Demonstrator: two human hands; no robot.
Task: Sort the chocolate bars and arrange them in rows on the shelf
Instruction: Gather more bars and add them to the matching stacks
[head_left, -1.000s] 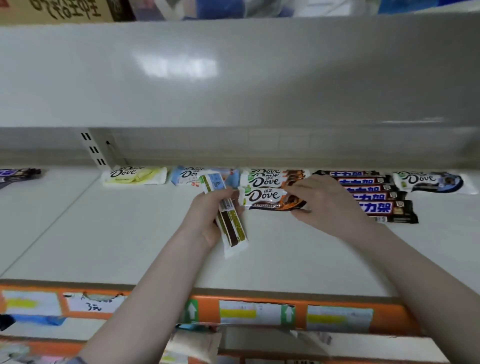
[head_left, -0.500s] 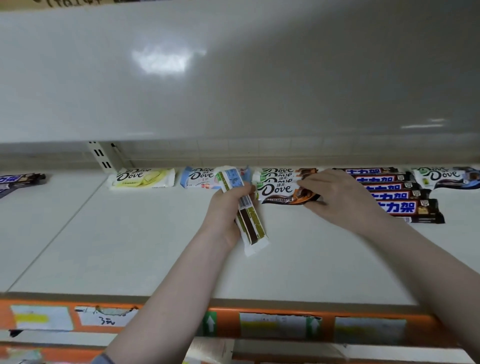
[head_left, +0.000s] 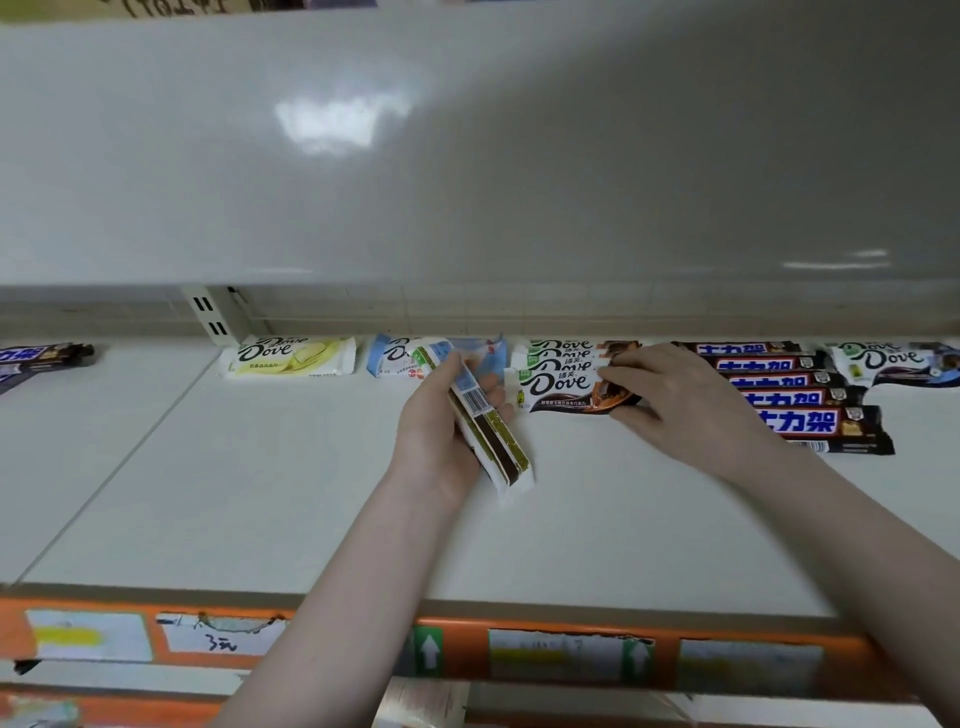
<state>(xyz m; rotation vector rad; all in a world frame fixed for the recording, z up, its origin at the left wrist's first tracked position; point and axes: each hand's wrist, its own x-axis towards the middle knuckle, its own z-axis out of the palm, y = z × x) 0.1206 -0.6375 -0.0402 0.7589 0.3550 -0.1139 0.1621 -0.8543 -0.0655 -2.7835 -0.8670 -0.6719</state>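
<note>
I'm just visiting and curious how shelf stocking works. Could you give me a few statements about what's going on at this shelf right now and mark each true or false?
1. The left hand grips a stack of bars lifted off the shelf. True.
2. The right hand is empty and hangs off the shelf's front edge. False: its fingers hold the right end of the front brown Dove bar lying on the shelf.
3. The dark blue-lettered bars lie in an overlapping row to the right of the brown Dove row. True.
4. The yellow Dove bar lies at the shelf's front edge. False: it lies at the back, left of the light-blue Dove bar.
</note>
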